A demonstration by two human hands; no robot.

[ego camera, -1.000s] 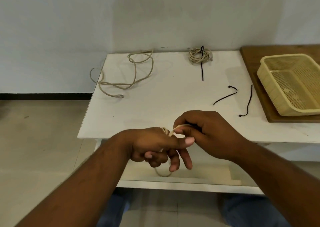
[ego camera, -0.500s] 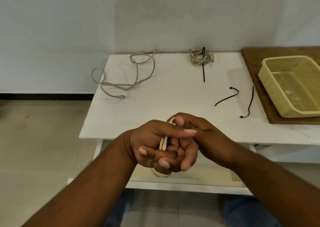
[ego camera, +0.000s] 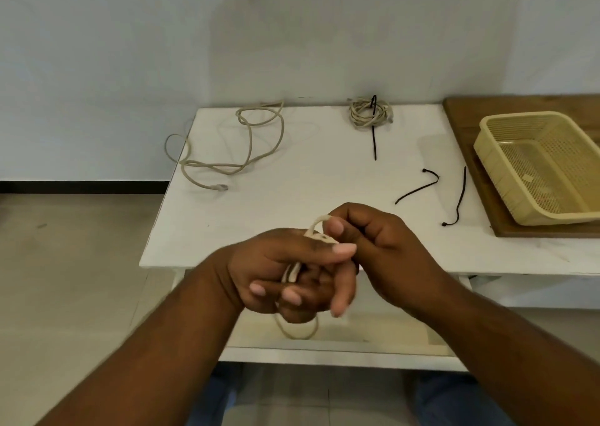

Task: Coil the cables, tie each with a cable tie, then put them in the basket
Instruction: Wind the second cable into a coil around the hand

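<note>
Currently cable (ego camera: pixel 291 273) coils round L fingers (ego camera: pixel 324 251), R fingers (ego camera: pixel 335 228) pinching top loop.

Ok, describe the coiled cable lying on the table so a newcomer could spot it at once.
Start at the white table and look along its far edge by the wall, left of the yellow basket. The coiled cable is the small beige bundle there. Unlike the loose cable sprawled to its left, it is wound tight with a black cable tie across it.
</note>
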